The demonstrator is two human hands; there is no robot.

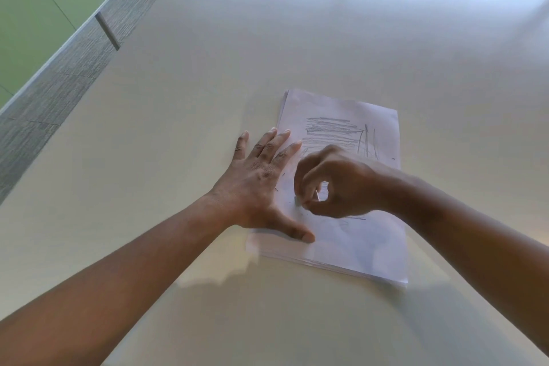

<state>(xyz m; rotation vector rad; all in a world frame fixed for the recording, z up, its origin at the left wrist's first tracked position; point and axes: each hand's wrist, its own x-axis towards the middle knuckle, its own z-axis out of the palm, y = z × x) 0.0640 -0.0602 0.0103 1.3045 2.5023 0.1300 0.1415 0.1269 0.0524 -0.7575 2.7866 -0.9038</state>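
The paper stack [359, 249] lies on the table [267, 38], left hand [255, 184] and eraser [297, 201] on it.

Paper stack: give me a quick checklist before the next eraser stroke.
1. Hold-down: left hand flat on the left edge of the paper stack: ok.
2. Grip: eraser pinched in the fingertips of the right hand: ok.
3. Contact: eraser touching the top sheet: cannot tell.
4. Alignment: stack edges squared: not ok, sheets fan out at the near edge.
5. Progress: pencil scribbles gone: not ok, far half is marked.
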